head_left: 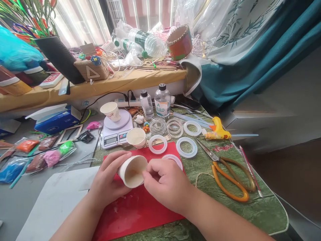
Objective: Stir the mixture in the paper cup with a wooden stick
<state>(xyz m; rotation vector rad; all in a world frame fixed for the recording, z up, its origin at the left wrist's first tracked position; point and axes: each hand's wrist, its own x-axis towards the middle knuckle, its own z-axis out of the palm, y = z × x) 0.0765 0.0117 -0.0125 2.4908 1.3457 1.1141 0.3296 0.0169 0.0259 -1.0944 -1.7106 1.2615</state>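
My left hand (110,177) is wrapped round a white paper cup (132,171), which is tilted so its mouth faces me. At the cup's right rim, my right hand (165,182) has its fingers pinched together; what they hold, if anything, is hidden. Both hands are above a red sheet (140,212). Just behind the cup stands another paper cup (136,138). A third paper cup (110,111) rests on a white digital scale (117,129). White ring molds (187,147) lie behind and to the right of my right hand, one partly hidden by it.
Orange-handled scissors (229,174), a pencil (250,170) and a yellow glue gun (217,130) lie at the right. Two clear bottles (162,102) stand at the back. Colored clay packets (51,155) are at the left, beneath a cluttered shelf (150,77).
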